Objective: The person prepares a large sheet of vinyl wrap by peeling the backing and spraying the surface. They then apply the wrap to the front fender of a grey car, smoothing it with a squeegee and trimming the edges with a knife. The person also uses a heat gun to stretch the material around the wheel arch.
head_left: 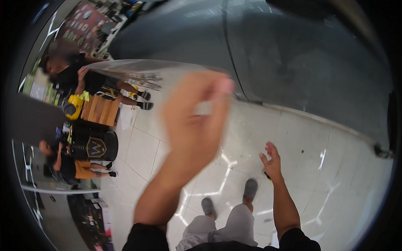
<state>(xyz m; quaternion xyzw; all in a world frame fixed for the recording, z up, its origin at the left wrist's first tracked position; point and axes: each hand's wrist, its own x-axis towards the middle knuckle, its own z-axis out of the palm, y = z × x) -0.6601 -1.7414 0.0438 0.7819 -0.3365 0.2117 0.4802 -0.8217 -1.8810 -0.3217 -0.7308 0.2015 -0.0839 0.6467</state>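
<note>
My left hand is raised large in the middle of the view, blurred by motion. Its thumb and fingers pinch the edge of a clear plastic film. The film stretches away to the left, where a co-worker in black has hands at its far end. My right hand hangs lower, over the floor, with fingers apart and nothing in it. Ahead of both hands stands a large, glossy dark grey body panel with a dark seam, apparently part of a vehicle.
At left are a black drum, a wooden block stool and a yellow object. Another person in orange shorts stands near the drum. Pale tiles cover the floor. A cluttered bench lies at upper left.
</note>
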